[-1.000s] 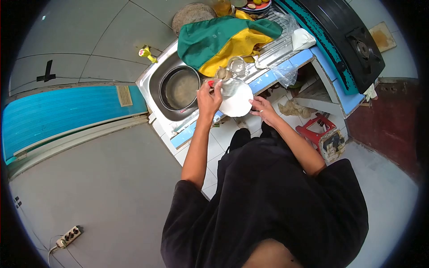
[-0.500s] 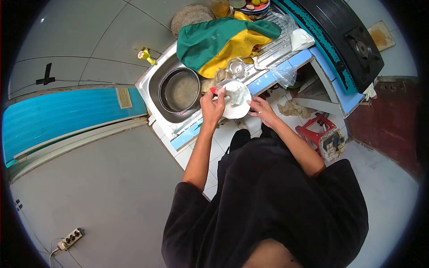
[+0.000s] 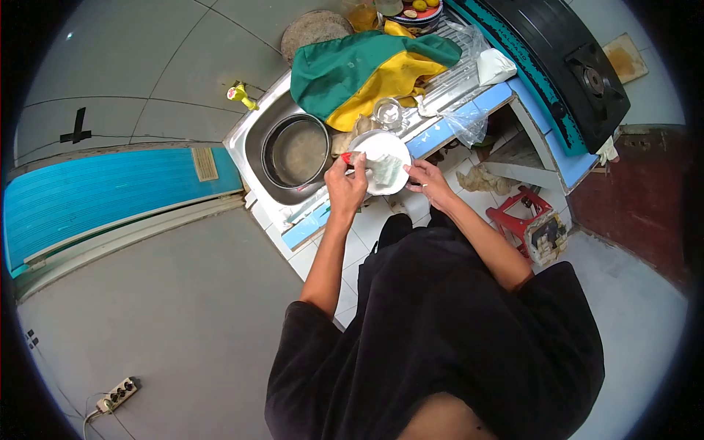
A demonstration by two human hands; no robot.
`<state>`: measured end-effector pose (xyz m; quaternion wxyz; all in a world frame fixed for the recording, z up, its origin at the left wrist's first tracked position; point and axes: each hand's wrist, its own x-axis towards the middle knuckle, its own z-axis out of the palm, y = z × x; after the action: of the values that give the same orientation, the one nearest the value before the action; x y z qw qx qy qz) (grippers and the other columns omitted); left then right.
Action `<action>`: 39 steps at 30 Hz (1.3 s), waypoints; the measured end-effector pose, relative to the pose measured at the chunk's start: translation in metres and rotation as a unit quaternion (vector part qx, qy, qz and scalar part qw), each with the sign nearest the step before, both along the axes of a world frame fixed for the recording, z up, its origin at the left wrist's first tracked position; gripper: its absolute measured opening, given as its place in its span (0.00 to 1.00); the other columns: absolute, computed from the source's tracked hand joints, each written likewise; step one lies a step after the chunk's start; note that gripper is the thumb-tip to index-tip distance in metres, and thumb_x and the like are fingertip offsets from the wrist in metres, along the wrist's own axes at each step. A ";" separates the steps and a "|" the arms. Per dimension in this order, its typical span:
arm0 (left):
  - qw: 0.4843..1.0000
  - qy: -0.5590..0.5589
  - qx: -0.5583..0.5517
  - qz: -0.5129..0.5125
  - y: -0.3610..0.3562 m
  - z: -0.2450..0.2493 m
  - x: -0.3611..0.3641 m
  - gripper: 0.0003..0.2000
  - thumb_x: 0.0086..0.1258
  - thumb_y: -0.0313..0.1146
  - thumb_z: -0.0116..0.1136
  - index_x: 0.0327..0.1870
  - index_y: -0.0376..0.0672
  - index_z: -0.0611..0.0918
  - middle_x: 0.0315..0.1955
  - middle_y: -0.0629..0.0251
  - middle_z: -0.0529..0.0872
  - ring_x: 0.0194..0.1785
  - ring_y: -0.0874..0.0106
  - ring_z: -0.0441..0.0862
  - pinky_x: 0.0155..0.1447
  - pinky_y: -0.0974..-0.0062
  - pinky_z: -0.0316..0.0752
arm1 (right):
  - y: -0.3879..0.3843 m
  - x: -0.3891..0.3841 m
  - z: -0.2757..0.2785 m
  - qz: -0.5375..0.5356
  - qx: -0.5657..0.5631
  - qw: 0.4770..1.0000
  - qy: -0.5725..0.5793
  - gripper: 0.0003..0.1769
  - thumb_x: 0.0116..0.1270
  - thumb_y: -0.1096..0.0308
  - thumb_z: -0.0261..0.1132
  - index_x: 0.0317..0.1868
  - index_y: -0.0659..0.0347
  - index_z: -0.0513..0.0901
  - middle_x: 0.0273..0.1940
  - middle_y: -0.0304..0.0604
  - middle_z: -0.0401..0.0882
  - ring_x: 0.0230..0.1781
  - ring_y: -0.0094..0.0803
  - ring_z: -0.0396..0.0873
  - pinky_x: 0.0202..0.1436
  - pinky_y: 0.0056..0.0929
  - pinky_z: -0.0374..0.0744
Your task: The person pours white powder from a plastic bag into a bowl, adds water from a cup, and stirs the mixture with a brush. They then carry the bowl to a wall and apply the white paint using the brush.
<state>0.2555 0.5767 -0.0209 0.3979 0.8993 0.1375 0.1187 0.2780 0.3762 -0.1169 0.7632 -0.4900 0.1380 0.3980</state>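
Observation:
My right hand [image 3: 433,185] grips the right rim of a white bowl [image 3: 376,141], thumb at the edge. Inside the bowl lies something pale, greenish white and crumpled [image 3: 389,170]. My left hand [image 3: 347,183] is closed at the bowl's left side, around a small item with a red end [image 3: 347,157]; the rest of that item is hard to make out. Just beyond the bowl stands a clear glass [image 3: 387,111], beside a crumpled beige cloth [image 3: 359,129].
Left of the bowl, a dark round pan [image 3: 268,150] holding cloudy liquid sits in the steel sink [image 3: 253,139] near a yellow tap [image 3: 240,94]. A green and yellow cloth [image 3: 352,73] covers the drainer. A black stove [image 3: 557,66] and a red stool [image 3: 517,213] are at right.
My left hand has shifted slightly down and left, with the red-ended item lower. More of the bowl's inside shows. My right hand has hardly moved.

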 end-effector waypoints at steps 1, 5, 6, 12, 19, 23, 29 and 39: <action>0.999 -0.010 -0.033 0.006 -0.003 -0.004 0.003 0.09 0.66 0.31 0.59 0.34 0.31 0.83 0.24 0.51 0.85 0.28 0.60 0.85 0.37 0.69 0.77 | 0.000 0.000 0.000 0.001 0.000 1.000 0.000 0.19 0.68 0.59 0.65 0.51 0.63 0.74 0.50 0.40 0.77 0.53 0.26 0.74 0.55 0.34 0.76; 0.994 -0.039 -0.089 0.046 -0.004 -0.007 0.013 0.10 0.67 0.32 0.60 0.36 0.31 0.83 0.25 0.50 0.85 0.27 0.63 0.85 0.35 0.69 0.77 | 0.001 0.000 0.003 -0.005 -0.001 1.000 0.008 0.21 0.68 0.59 0.65 0.54 0.63 0.73 0.50 0.40 0.76 0.54 0.26 0.73 0.55 0.33 0.76; 0.993 -0.071 -0.074 0.056 -0.002 -0.007 0.016 0.10 0.66 0.32 0.60 0.35 0.31 0.83 0.25 0.50 0.85 0.27 0.62 0.84 0.34 0.69 0.77 | 0.001 0.001 0.004 -0.009 -0.002 1.000 0.007 0.22 0.67 0.59 0.66 0.55 0.63 0.73 0.51 0.41 0.76 0.54 0.26 0.73 0.55 0.34 0.76; 0.996 -0.071 0.025 0.043 0.016 0.006 0.013 0.10 0.66 0.32 0.60 0.32 0.32 0.82 0.23 0.49 0.84 0.24 0.57 0.83 0.31 0.65 0.76 | -0.002 0.005 0.007 -0.010 -0.001 1.000 0.001 0.26 0.66 0.58 0.67 0.57 0.66 0.71 0.52 0.43 0.75 0.55 0.28 0.73 0.56 0.35 0.77; 0.990 -0.008 -0.141 0.016 0.005 -0.015 0.022 0.16 0.70 0.40 0.59 0.34 0.32 0.82 0.22 0.60 0.84 0.27 0.75 0.81 0.34 0.76 0.74 | 0.000 0.009 0.011 0.014 0.006 1.000 -0.005 0.26 0.66 0.58 0.67 0.57 0.66 0.71 0.51 0.43 0.76 0.52 0.26 0.74 0.55 0.33 0.77; 0.991 0.050 -0.119 -0.023 0.014 -0.005 0.025 0.15 0.67 0.38 0.60 0.32 0.31 0.83 0.23 0.54 0.86 0.28 0.69 0.84 0.37 0.71 0.76 | 0.000 0.011 0.014 -0.002 0.005 1.000 0.002 0.22 0.67 0.58 0.66 0.53 0.64 0.73 0.48 0.40 0.77 0.50 0.25 0.75 0.54 0.32 0.77; 0.968 0.140 -0.025 -0.208 0.033 0.025 0.042 0.15 0.68 0.39 0.59 0.35 0.32 0.83 0.23 0.55 0.85 0.27 0.68 0.83 0.36 0.71 0.76 | 0.002 0.012 0.015 0.009 -0.003 1.000 0.004 0.20 0.67 0.57 0.66 0.51 0.63 0.76 0.48 0.39 0.77 0.50 0.24 0.75 0.54 0.31 0.77; 0.938 0.109 0.114 -0.307 0.036 0.058 0.057 0.10 0.64 0.35 0.60 0.34 0.36 0.83 0.27 0.49 0.84 0.31 0.52 0.82 0.37 0.61 0.75 | 0.006 0.014 0.012 0.025 -0.019 0.999 -0.017 0.20 0.66 0.56 0.67 0.48 0.64 0.78 0.46 0.38 0.77 0.48 0.23 0.74 0.51 0.31 0.78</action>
<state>0.3126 0.6131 0.0372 0.2927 0.9443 -0.1173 -0.0937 0.2918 0.3818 -0.1053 0.7457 -0.5145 0.1206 0.4057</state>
